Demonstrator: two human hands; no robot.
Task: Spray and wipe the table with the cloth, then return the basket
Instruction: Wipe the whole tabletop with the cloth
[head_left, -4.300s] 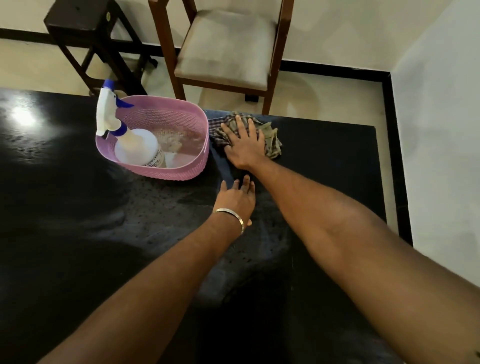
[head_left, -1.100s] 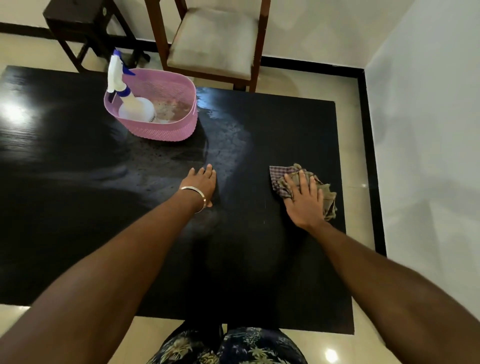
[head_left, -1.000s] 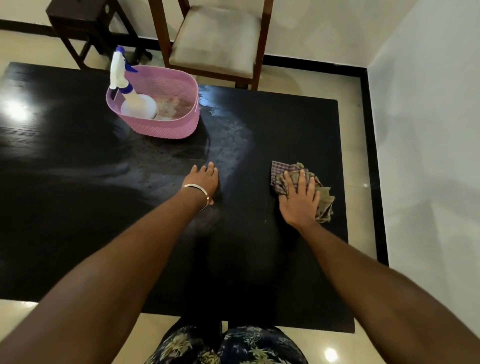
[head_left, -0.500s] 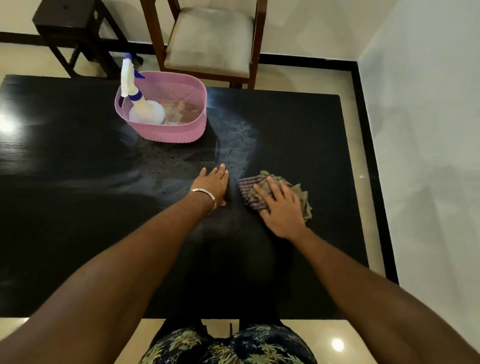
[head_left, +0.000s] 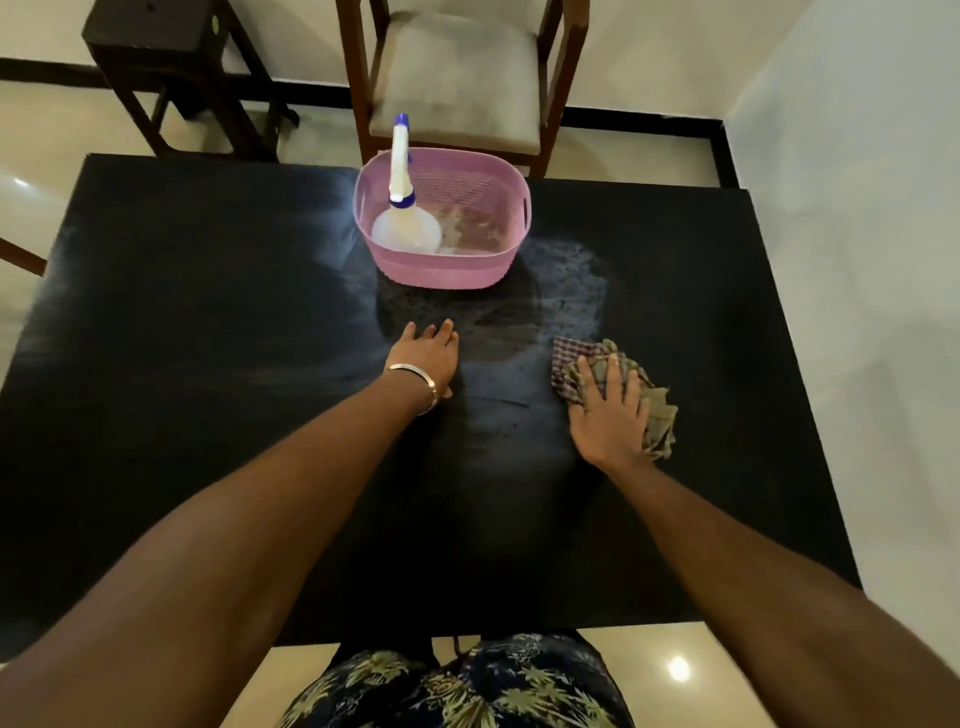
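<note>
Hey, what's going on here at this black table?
A person is wiping down the black table. Their right hand presses flat on a crumpled checked cloth at the table's right side, while the left hand rests open on the surface near the middle. Wet spray patches show between the hands and the pink basket, which sits at the far edge with the spray bottle standing inside it.
</note>
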